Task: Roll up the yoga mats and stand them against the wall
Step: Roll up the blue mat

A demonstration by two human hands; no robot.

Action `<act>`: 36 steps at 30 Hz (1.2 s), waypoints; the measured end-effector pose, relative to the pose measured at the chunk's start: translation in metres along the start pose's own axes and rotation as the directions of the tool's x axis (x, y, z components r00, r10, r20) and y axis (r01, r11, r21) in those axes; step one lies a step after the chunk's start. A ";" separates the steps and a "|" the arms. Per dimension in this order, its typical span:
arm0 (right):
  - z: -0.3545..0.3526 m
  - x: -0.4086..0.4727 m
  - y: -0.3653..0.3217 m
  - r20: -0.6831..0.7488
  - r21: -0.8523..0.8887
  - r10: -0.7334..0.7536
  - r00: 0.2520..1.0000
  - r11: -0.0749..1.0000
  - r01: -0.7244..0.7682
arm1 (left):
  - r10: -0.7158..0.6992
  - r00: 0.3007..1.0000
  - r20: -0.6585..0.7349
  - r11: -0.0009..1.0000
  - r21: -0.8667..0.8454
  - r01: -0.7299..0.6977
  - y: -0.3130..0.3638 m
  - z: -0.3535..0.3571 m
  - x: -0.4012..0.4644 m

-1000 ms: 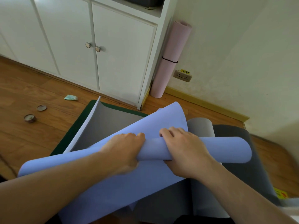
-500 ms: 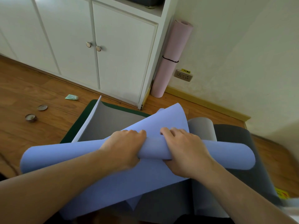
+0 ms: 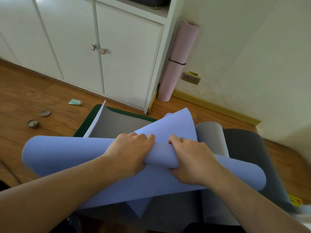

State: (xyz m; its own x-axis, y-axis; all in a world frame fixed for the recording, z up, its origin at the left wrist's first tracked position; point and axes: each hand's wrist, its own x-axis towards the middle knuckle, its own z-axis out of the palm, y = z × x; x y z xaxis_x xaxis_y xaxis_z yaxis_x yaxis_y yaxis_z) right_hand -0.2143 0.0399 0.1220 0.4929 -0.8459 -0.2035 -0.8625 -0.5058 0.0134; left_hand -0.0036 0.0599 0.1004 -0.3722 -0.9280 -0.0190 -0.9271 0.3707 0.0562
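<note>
A lavender-blue yoga mat (image 3: 67,153) with a grey underside lies partly rolled across the middle of the head view. My left hand (image 3: 129,153) and my right hand (image 3: 191,162) grip the roll side by side, fingers curled over its top. The mat's loose end (image 3: 176,125) stands up behind my hands. Under it lie a dark grey mat (image 3: 249,148) and a dark green mat (image 3: 89,118). A rolled pink mat (image 3: 178,61), bound with a black band, stands upright against the wall beside the cabinet.
A white cabinet (image 3: 84,47) with two knobs runs along the back. On the wooden floor at left lie two small round tins (image 3: 33,123) and a small green tube (image 3: 74,102). A wall socket (image 3: 191,78) sits low on the wall, right of the pink mat.
Both hands have turned the roll a little further; the rolled part looks thicker and its left end sits higher and further forward. The view has shifted slightly.
</note>
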 end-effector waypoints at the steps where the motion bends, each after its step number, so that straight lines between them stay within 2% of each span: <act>1: 0.000 0.000 0.000 -0.027 -0.029 -0.011 1.000 1.000 0.010 | -0.002 1.000 0.010 1.000 -0.015 0.002 -0.003 -0.001 0.001; 4: -0.003 0.001 -0.004 -0.077 -0.158 -0.040 0.996 0.987 0.028 | -0.031 0.998 0.051 0.997 -0.068 0.035 -0.014 -0.007 0.003; 6: -0.004 0.002 -0.008 -0.068 -0.185 -0.037 0.997 0.982 0.024 | -0.026 0.998 0.054 0.997 -0.072 0.030 -0.015 -0.010 0.001; 11: -0.004 0.003 -0.006 -0.025 -0.077 0.000 1.000 0.997 -0.002 | 0.014 0.998 -0.069 1.000 0.027 -0.012 -0.006 -0.005 -0.002; 13: -0.001 0.004 -0.004 -0.010 -0.021 0.008 1.000 1.000 -0.008 | 0.010 0.997 -0.075 0.999 0.049 -0.006 -0.004 -0.002 -0.001; 15: 0.002 0.003 -0.004 -0.038 -0.001 -0.003 0.999 1.000 0.003 | -0.007 0.999 -0.037 0.999 0.034 0.008 -0.006 -0.002 0.000; 18: 0.005 0.005 -0.004 -0.136 -0.122 -0.059 0.989 0.992 0.042 | -0.061 0.997 0.054 0.997 -0.039 0.063 -0.016 -0.007 0.002; 22: -0.001 0.005 -0.008 -0.134 -0.193 -0.060 0.989 0.981 0.034 | -0.069 0.990 0.126 0.991 -0.102 0.082 -0.019 -0.013 0.001; 29: -0.004 0.005 -0.003 -0.057 -0.056 0.005 0.998 0.998 -0.008 | -0.009 0.996 -0.090 1.000 0.026 0.012 -0.005 -0.005 -0.002; 32: 0.001 0.005 0.000 -0.082 -0.022 -0.007 0.997 1.000 0.005 | -0.030 0.999 -0.019 0.999 -0.012 0.030 -0.004 -0.005 0.001; 36: -0.001 0.005 -0.004 -0.129 -0.150 -0.057 0.990 0.988 0.037 | -0.118 0.987 0.113 0.981 -0.143 0.134 -0.014 -0.010 0.004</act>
State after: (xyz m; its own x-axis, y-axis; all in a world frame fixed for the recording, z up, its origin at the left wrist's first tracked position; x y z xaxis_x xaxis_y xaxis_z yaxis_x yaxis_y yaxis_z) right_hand -0.2077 0.0374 0.1219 0.5519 -0.8304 -0.0762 -0.8167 -0.5567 0.1521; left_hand 0.0082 0.0506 0.1094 -0.2629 -0.9549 -0.1380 -0.9524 0.2340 0.1955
